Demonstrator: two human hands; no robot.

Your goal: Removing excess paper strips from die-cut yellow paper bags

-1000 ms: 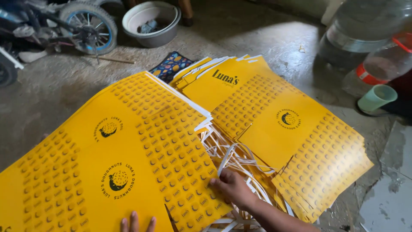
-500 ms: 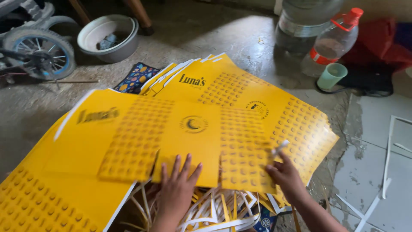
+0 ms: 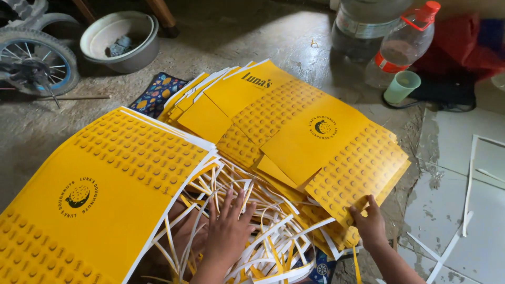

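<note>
Sorting yellow card sheets on the floor

Left hand [image 3: 227, 231] lies open, flat on the paper strips [image 3: 263, 231]; right hand [image 3: 370, 223] pinches the near corner of the right stack [image 3: 326, 142]. Left stack [image 3: 100, 194] looks tidier (strips uncleared).

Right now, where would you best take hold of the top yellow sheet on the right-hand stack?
Probably at the near corner of the top yellow sheet, from the right, as the right hand does: that corner overhangs the stack, leaving room for fingers beneath.
</note>
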